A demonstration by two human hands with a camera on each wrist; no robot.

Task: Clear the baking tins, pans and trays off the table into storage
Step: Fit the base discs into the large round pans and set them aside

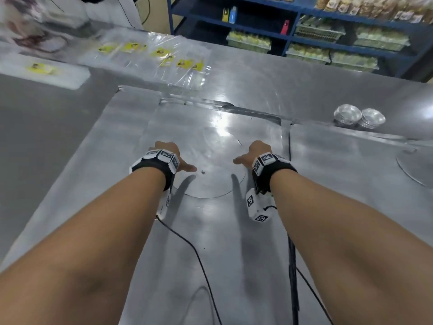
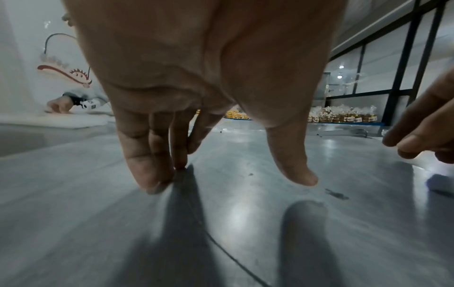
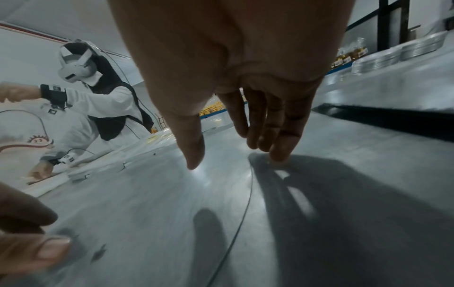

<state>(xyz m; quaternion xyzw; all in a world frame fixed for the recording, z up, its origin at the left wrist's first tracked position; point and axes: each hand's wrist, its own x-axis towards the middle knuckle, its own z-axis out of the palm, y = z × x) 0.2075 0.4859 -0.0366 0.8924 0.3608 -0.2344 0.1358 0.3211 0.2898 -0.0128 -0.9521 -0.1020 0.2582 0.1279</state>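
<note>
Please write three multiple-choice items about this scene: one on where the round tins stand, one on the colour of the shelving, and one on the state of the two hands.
1. Where do the stacked round tins stand?
A. far right of the table
B. between the hands
C. on the shelf

2. What colour is the shelving?
A. red
B. blue
C. white

3. How are the left hand and right hand?
A. both grip tins
B. one holds a tray
C. both open, holding nothing

Answers: 1 A, they sit right of both hands; 2 B, its frame is blue; 3 C, the wrist views show straight fingers over the flat round disc.
</note>
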